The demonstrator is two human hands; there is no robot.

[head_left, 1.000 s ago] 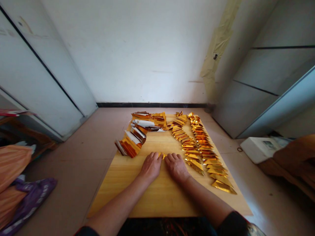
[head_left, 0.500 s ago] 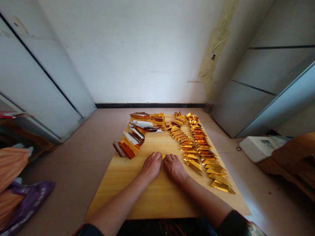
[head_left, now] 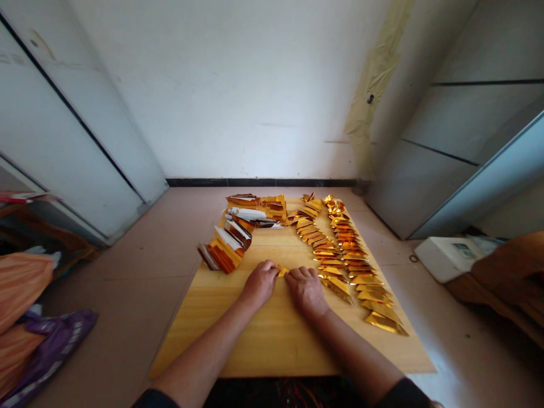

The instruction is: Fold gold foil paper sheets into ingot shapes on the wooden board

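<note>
A small piece of gold foil paper (head_left: 282, 272) lies between my hands at the middle of the wooden table (head_left: 255, 351). My left hand (head_left: 262, 282) pinches its left end with curled fingers. My right hand (head_left: 306, 289) has its fingers bent and pressed on the right end. Much of the paper is hidden under the fingers. To the right, folded gold paper pieces (head_left: 327, 252) overlap in one long curved row, with a second row (head_left: 357, 260) along the table's right side.
Loose stacks of gold and white paper sheets (head_left: 225, 249) lie at the table's back left. Beyond stands a white wall (head_left: 238, 102). A purple bag (head_left: 63, 345) is on the floor at left, a white box (head_left: 442, 258) at right.
My hands have moved slightly apart, so more of the gold paper shows between them. My left fingers have lifted into a pinch. The view has shifted a little.
</note>
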